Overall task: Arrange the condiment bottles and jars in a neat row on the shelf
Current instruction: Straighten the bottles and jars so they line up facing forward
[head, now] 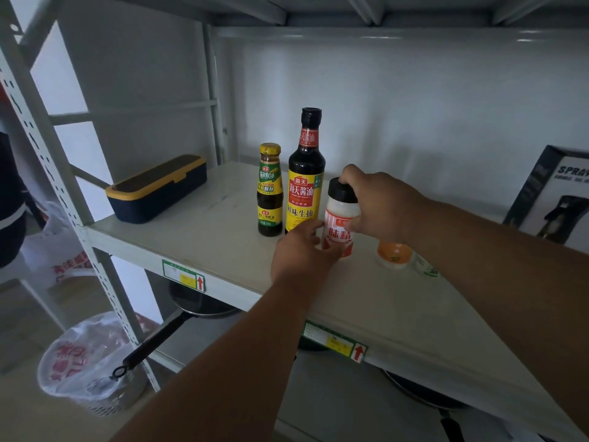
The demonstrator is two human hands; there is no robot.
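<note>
My right forearm covers most of the orange-lidded jar [393,254] and the green-labelled one [427,268] beside it, so I can't read either. My left hand [301,250] hides the base of the soy sauce bottle [305,177]. The spray box [553,194] is cut off at the right edge.

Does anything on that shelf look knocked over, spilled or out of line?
No spill or damage shows. Two small containers, an orange-topped jar and a green-labelled one, sit apart to the right, nearer the shelf edge than the row of bottles, half hidden behind the right forearm. I can't tell whether they are upright.
</note>
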